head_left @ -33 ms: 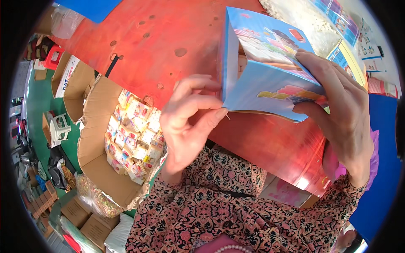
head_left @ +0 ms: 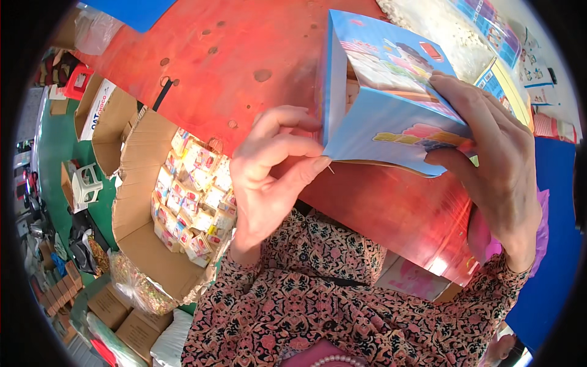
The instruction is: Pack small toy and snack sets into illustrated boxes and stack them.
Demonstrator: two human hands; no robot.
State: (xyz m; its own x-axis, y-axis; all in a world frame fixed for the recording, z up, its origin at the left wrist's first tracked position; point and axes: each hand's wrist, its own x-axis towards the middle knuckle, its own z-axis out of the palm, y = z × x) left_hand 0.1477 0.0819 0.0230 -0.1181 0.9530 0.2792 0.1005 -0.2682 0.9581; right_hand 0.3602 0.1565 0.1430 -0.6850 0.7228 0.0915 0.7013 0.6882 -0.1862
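A light blue printed cardboard box (head_left: pixel 397 116) is tilted above the red tabletop, with a gap in its side through which its brown inside shows. My right hand (head_left: pixel 492 137) is closed around its right end, thumb below and fingers over the top. At the box's lower left corner, my left hand (head_left: pixel 278 165) pinches the edge between thumb and forefinger, the other fingers curled. A thin pale sliver sticks out by that thumb tip.
The red tabletop (head_left: pixel 238 67) has several dark round spots. To the left, a large open carton (head_left: pixel 140 202) holds many small wrapped packets (head_left: pixel 195 196). A white stool (head_left: pixel 87 185) stands on the green floor. A clear bag of pale pieces (head_left: pixel 422 24) lies at the far right.
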